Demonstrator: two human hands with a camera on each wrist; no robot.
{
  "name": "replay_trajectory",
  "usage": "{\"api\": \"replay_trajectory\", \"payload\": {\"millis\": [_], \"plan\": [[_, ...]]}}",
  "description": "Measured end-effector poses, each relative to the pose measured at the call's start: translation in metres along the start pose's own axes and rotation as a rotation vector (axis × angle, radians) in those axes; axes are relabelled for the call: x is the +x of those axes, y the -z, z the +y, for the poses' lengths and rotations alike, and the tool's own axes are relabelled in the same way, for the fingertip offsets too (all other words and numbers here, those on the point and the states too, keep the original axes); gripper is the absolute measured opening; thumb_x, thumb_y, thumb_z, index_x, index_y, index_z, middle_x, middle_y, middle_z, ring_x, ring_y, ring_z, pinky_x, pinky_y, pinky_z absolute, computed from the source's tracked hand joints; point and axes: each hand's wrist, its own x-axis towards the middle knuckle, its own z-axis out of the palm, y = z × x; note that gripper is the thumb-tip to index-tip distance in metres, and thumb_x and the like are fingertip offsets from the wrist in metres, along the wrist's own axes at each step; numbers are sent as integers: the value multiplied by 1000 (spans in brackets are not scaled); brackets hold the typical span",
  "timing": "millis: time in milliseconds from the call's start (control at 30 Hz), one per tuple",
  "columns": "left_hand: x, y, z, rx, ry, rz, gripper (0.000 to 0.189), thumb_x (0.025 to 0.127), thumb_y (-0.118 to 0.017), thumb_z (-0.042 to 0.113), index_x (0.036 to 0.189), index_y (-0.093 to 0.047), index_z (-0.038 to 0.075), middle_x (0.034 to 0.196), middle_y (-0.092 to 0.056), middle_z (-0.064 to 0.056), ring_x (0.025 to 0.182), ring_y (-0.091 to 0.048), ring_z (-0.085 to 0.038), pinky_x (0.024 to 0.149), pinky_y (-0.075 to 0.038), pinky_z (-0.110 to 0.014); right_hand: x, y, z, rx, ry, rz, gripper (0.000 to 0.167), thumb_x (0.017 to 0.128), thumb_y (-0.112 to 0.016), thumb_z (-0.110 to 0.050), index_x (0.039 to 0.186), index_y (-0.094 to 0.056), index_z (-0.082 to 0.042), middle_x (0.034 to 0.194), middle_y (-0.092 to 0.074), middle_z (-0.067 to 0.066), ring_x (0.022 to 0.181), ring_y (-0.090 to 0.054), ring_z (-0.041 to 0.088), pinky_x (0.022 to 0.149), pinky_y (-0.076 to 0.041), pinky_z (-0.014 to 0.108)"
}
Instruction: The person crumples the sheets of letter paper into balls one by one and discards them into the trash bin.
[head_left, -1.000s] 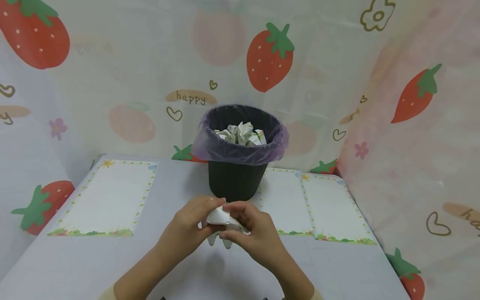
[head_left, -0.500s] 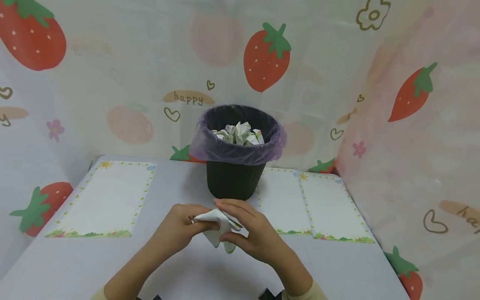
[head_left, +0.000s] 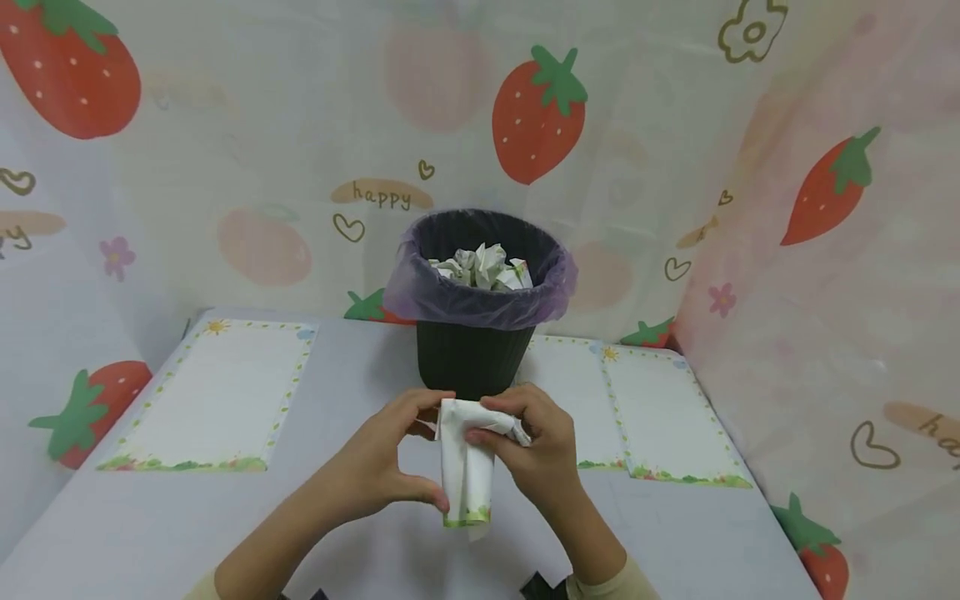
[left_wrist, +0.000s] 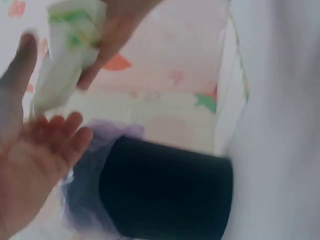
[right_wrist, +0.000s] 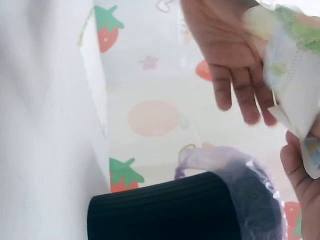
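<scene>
A sheet of white paper [head_left: 467, 483] with a green printed border is folded into a crumpled, narrow bundle over the table. My right hand [head_left: 543, 450] pinches its upper right part between thumb and fingers. On the other side, my left hand [head_left: 371, 467] is spread wide, its thumb at the bundle's lower left edge and its fingertips near the top corner. The left wrist view has the left palm [left_wrist: 35, 165] facing up, fingers extended beside the paper [left_wrist: 62, 65]. In the right wrist view, the paper [right_wrist: 297, 75] partly hides the right hand [right_wrist: 300, 172].
Behind the hands stands a black bin [head_left: 472, 358] lined with a purple bag [head_left: 480, 308], holding crumpled paper [head_left: 487, 265]. One bordered sheet [head_left: 206, 400] lies flat at left; two more, an inner sheet [head_left: 570, 400] and an outer sheet [head_left: 675, 417], lie at right.
The paper has turned so its narrow bundle hangs downward. My left hand has loosened from its pinch and spread, while my right hand has moved to the bundle's upper right and pinches it.
</scene>
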Motion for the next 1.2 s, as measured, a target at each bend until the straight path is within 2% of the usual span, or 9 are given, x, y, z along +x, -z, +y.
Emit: {"api": "replay_trajectory", "payload": {"millis": [67,167,267,433,567,733,867,1033,1200], "plan": [[-1,1,-1,25,-49,-22,120,61,-94,41,161,-30,18,153,-45,1,130,-53,-17,106,-51,-33,-2,3,-1,51,-104,60,36,69,-86,14,100,-72,1,90,-68,12,85,-67,16,74,-61,23],[-2,-1,-2,21,-85,-17,125,63,-94,39,164,-23,22,160,-38,2,134,-50,-18,110,-48,-32,-2,2,-4,92,-221,112,30,72,-86,12,95,-72,0,86,-68,11,81,-67,12,69,-60,24],[-2,-9,-1,-9,-109,86,118,64,-94,32,162,-30,15,152,-48,-2,127,-56,-19,107,-51,-32,-3,-6,-7,98,-276,152,26,73,-87,9,94,-74,-2,85,-69,10,79,-68,11,67,-60,23],[-1,-22,2,-108,-61,273,101,65,-95,18,152,-45,10,130,-63,-3,112,-63,-18,99,-55,-27,-5,-19,-11,91,-290,187,26,75,-87,6,98,-77,-2,85,-71,12,80,-69,13,70,-60,24],[0,-29,2,-135,-27,338,92,64,-96,19,144,-52,14,122,-63,1,104,-64,-16,94,-56,-26,-7,-23,-15,91,-348,174,24,78,-87,1,100,-79,-4,88,-73,9,83,-70,14,72,-60,23],[-1,-32,-2,-93,-84,370,68,65,-95,19,126,-64,19,117,-65,3,100,-64,-15,79,-57,-23,-6,-20,-19,73,-314,-10,14,96,-69,-3,106,-78,-3,98,-75,9,89,-70,15,71,-61,29],[0,-28,-7,12,-131,448,52,68,-93,19,115,-72,18,106,-68,4,91,-62,-12,70,-53,-20,-2,-9,-18,108,-284,-202,40,110,-45,-31,122,-73,-4,110,-73,9,96,-68,15,76,-61,33],[-1,-17,-4,-60,-44,521,40,73,-91,12,109,-74,14,102,-70,1,88,-63,-14,69,-55,-20,4,3,-20,280,-289,-506,94,85,-64,-64,156,-39,-8,144,-51,13,127,-54,24,99,-56,37],[-4,-15,3,-269,175,540,43,76,-91,17,112,-68,11,101,-70,-6,85,-67,-19,70,-61,-28,7,7,-25,351,-362,-622,118,69,-84,-56,163,-23,-19,156,-36,8,141,-44,25,110,-49,36]]}}
